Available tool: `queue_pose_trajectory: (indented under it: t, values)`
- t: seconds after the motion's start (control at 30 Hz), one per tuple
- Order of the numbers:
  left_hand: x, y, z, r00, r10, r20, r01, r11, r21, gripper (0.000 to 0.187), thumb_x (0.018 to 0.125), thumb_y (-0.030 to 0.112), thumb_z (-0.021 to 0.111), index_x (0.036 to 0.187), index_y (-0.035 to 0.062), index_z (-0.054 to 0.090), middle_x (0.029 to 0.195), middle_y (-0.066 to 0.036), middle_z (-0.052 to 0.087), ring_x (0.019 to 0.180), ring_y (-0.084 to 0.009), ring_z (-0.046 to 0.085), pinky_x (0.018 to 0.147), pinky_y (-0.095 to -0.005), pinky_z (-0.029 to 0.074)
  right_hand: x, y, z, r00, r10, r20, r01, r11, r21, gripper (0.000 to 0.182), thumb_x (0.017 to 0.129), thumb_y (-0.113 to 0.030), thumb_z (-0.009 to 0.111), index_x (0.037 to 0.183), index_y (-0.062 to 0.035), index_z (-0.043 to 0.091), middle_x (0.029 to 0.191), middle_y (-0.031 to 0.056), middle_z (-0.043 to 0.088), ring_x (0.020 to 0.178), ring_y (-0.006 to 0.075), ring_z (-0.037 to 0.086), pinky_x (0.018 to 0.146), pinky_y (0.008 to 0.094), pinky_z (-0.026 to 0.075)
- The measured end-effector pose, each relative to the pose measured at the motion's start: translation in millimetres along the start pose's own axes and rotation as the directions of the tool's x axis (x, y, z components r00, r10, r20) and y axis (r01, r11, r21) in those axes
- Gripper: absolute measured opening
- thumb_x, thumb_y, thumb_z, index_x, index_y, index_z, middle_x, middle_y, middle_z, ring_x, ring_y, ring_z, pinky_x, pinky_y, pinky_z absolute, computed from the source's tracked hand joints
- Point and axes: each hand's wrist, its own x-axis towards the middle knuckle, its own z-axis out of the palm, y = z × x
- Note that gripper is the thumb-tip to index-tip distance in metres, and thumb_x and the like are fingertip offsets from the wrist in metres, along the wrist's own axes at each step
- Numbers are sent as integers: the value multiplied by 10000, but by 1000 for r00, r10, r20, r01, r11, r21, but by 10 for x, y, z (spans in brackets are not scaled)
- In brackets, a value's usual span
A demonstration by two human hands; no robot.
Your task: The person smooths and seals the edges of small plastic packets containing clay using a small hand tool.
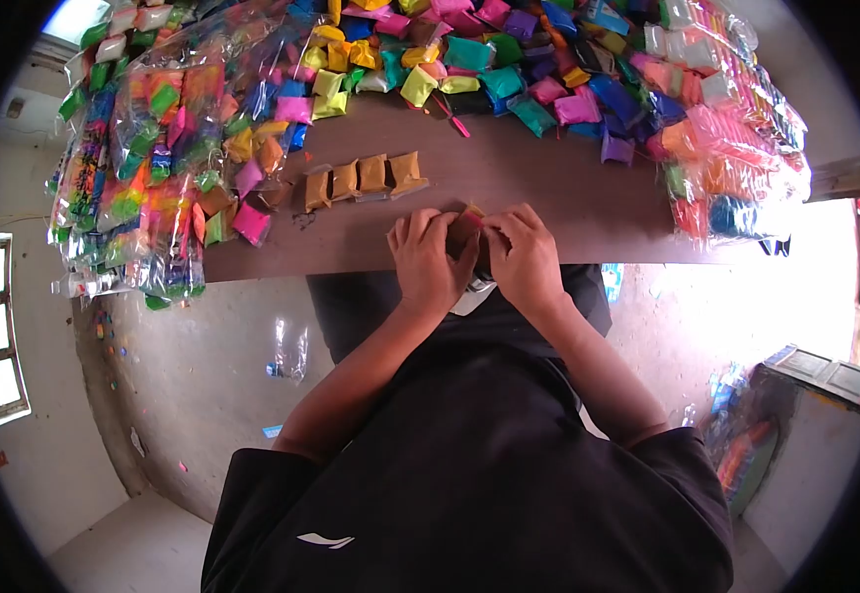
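At the table's near edge my left hand (426, 259) and my right hand (523, 255) meet, fingers pinched together. Between them is a small brown packet (463, 229) with a reddish and yellow bit at its upper end. My left hand's fingers cover much of the packet, and my right fingertips pinch its upper right side. Just to the left, a row of several wrapped brown packets (373, 175) lies side by side on the brown table (568, 217).
Bright small packets (459, 54) are heaped along the table's far side. Clear bags of colourful packets (143, 178) are piled on the left, with more bagged goods (731, 148) on the right. A clear plastic wrapper (290, 348) lies on the floor.
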Motion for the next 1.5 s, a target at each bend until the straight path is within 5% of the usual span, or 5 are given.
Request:
queue_pose_trajectory:
  t: [0.67,0.87,1.23,1.47,1.5]
  values:
    - [1,9,3,1000,0,0,0,1000,22,388,742,226,831,1069,72,689,1060,-53,598,1044,-302,566,949,-439,409,38,14,-42,996,-31,82,32,1000,-2,123,879,-22,663,978,-44,732,972,161,654,855,385,671,760,448,559]
    - [33,18,12,1000,30,-2,-30,999,38,405,754,241,833,1072,64,657,1065,-76,575,1041,-319,554,931,-474,405,92,120,-159,991,117,-61,-119,993,-24,140,861,2,695,1001,2,703,976,166,665,827,355,677,727,389,543]
    - [821,97,2,996,17,-93,22,916,401,323,795,343,777,756,62,625,956,-135,565,987,-345,568,890,-483,446,182,213,-50,988,143,-50,-140,987,74,201,836,-30,697,1029,17,664,976,207,655,904,431,641,789,451,526]
    - [907,-100,12,995,72,-70,-35,903,429,326,838,347,735,924,48,639,985,-152,576,1047,-342,560,953,-508,440,145,295,-168,991,136,-3,-136,990,43,162,835,-52,697,983,11,681,954,204,662,895,431,643,788,462,524]
    - [923,-149,45,981,188,-43,-160,916,368,312,857,333,733,950,52,637,981,-143,573,1036,-347,566,979,-503,427,144,318,-164,992,124,-6,-124,991,48,159,834,-52,698,982,5,686,944,205,662,897,431,645,791,460,525]
